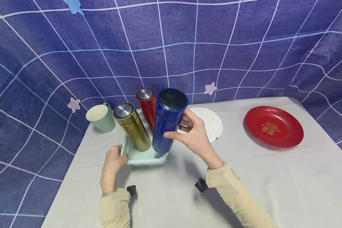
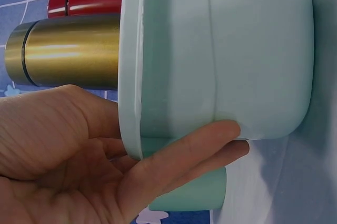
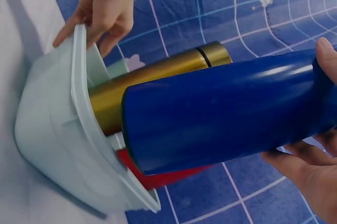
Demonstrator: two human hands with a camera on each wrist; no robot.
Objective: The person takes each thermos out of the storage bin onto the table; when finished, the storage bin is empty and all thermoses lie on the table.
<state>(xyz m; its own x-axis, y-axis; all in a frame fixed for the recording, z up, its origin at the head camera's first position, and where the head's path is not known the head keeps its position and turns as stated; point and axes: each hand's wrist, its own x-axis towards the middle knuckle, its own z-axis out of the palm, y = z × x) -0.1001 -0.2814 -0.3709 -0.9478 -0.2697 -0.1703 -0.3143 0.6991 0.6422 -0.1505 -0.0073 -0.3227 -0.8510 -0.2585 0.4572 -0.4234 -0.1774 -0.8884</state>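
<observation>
The pale green tray [image 1: 142, 158] is steadied at its left rim by the left hand [image 1: 112, 164], fingers [image 2: 179, 155] pressed along its wall. Inside it the blue flask [image 1: 168, 122] is gripped by the right hand [image 1: 195, 134], fingers curled around it, so it stays upright.

L hand [image 1: 113, 164] curled on tray [image 1: 143, 157] near rim; R hand [image 1: 194, 134] fingers wrapped, just right of tray; 2 forearms extended.
</observation>
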